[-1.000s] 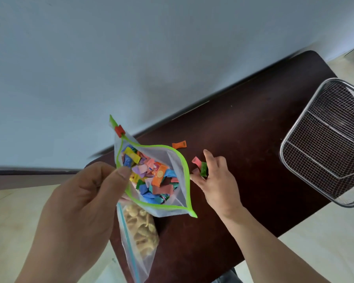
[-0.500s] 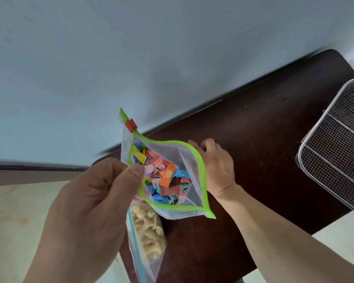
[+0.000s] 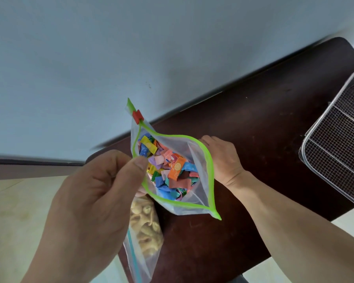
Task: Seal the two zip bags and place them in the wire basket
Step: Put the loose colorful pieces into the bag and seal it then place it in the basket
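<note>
In the head view, the right hand (image 3: 223,158) is now sitting behind the far wall of the green-rimmed zip bag (image 3: 196,201), where a second ago it was out on the tabletop (image 3: 264,123) picking at a few loose coloured wrappers. Those loose pieces are no longer showing on the wood; I cannot tell whether they are in the bag or hidden behind it. Its fingers are hidden by the bag, so whether they are pinching or open cannot be told. The left hand (image 3: 90,211) is holding the near rim, thumb and forefinger pressed together on the green zip strip. The mouth is gaping wide over the coloured wrappers (image 3: 168,172), and the red slider (image 3: 138,117) is sitting at the far end of the strip, so sealing is, by my reading, only about to start.

The second zip bag (image 3: 145,231), holding pale snacks, is lying on the tabletop's near-left corner, partly hanging over the edge and partly under the left hand; its blue strip is visible, but whether it is shut is unclear.

The wire basket (image 3: 335,144) is waiting empty at the right end, well apart from both bags and overhanging the tabletop's edge. The dark wood between them is lying bare, giving open room to carry across.
</note>
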